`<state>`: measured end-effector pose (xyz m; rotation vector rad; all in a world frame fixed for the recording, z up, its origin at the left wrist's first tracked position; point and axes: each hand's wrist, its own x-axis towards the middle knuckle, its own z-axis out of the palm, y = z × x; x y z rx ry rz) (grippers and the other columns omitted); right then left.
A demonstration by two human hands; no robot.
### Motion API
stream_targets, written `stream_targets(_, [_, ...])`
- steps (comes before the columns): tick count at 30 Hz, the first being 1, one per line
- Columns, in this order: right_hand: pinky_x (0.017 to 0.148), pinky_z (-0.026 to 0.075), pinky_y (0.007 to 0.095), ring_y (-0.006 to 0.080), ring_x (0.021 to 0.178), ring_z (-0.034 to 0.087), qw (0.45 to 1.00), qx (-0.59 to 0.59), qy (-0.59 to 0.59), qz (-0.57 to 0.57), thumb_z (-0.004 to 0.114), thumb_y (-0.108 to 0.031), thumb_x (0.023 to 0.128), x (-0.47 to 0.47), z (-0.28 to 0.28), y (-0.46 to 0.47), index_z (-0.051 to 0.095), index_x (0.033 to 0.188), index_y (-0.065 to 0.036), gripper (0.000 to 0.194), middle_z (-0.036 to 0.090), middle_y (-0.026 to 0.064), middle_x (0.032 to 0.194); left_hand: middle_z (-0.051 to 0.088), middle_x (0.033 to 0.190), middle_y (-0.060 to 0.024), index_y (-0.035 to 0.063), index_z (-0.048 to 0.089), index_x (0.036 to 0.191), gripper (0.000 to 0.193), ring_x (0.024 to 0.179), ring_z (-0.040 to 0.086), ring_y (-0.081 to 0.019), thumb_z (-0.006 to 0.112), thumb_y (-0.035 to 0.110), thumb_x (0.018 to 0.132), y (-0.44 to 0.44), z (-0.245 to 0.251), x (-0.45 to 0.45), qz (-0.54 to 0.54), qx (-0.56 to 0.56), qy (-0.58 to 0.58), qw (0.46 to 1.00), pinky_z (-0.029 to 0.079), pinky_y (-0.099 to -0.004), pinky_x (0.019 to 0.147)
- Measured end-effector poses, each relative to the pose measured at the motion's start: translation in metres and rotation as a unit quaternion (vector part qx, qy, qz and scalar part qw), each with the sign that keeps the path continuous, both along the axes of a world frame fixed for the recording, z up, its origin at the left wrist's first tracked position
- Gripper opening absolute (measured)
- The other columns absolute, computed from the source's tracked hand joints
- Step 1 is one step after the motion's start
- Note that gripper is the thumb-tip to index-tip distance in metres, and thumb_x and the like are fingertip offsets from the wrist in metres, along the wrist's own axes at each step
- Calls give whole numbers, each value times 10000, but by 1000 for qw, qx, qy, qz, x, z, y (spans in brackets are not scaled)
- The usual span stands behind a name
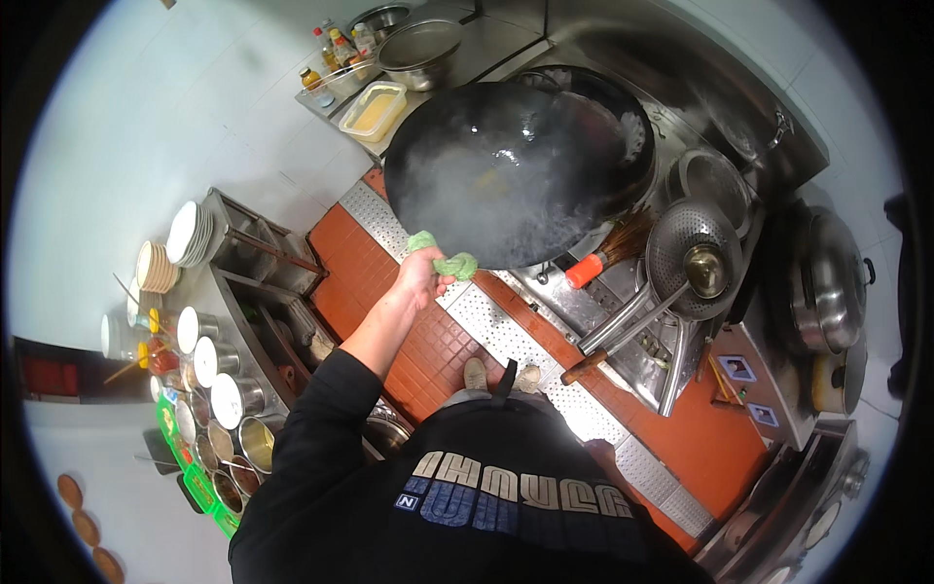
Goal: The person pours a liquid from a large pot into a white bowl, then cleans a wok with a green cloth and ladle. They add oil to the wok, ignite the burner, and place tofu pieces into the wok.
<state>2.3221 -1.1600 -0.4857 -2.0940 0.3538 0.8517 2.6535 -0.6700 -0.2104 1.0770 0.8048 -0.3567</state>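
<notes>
My left hand (423, 276) grips a green cloth (456, 266) at the near left rim of a large black wok (503, 168). Steam or smoke hangs over the wok, and a little yellowish matter shows faintly inside it. A second dark wok (627, 109) is partly hidden behind the first. My right hand (601, 454) hangs low beside my body, dim and partly hidden; its fingers cannot be made out. To the right of the wok lies a bamboo wok brush (626, 237) with a red handle. Near it a metal ladle (705, 270) rests on a perforated strainer (660, 244).
Sauce bottles (339, 51) and a plastic tub of yellow contents (373, 111) stand at the back left. Stacked plates (191, 233) and metal containers (237, 400) fill the left counter. A large lidded pot (832, 281) stands at right. Perforated metal grating (489, 321) crosses the red tiled floor.
</notes>
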Motion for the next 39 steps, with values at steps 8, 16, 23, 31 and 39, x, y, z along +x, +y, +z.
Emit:
stream_targets(8, [681,499,352,230,721,637,991,-57,-48,109,550,-287,822,58,20,47,696,843,-71,261,675,102,792,613,765,-83,73,507,936,180,523,572,-150,515,214,825,-12,-3,-6,-20,-37,-13,999,410,-251,404])
stream_targets(16, [847,510,397,318,947,648,954,-131,-76,260,541,-293,810,101,60,38,722,906,-86,291,689,149,985,634,852,-111,51,515,1015,276,516,584,-165,544,275,855,-29,-7,-13,-30,4,-7,1000,430,-255,408])
stream_targets(23, [801,521,384,295,900,671,980,-11,-68,189,589,-290,771,124,76,22,716,892,-42,304,698,162,944,634,864,-102,70,525,1046,414,578,565,-169,553,437,858,-39,1,-15,3,49,16,999,441,-285,439])
stream_targets(31, [809,522,367,272,907,677,955,15,-61,289,615,-247,821,151,72,22,696,986,-43,276,702,142,940,612,731,-89,33,526,1060,525,473,541,-147,542,517,857,-50,18,-27,22,121,26,992,453,-286,429])
stream_targets(39, [800,517,359,272,901,679,931,67,-15,357,627,-154,820,169,79,59,680,1021,-17,249,703,154,966,584,784,-52,-16,518,1135,516,571,556,-132,536,448,909,-56,-20,-134,97,76,-89,988,479,-280,538])
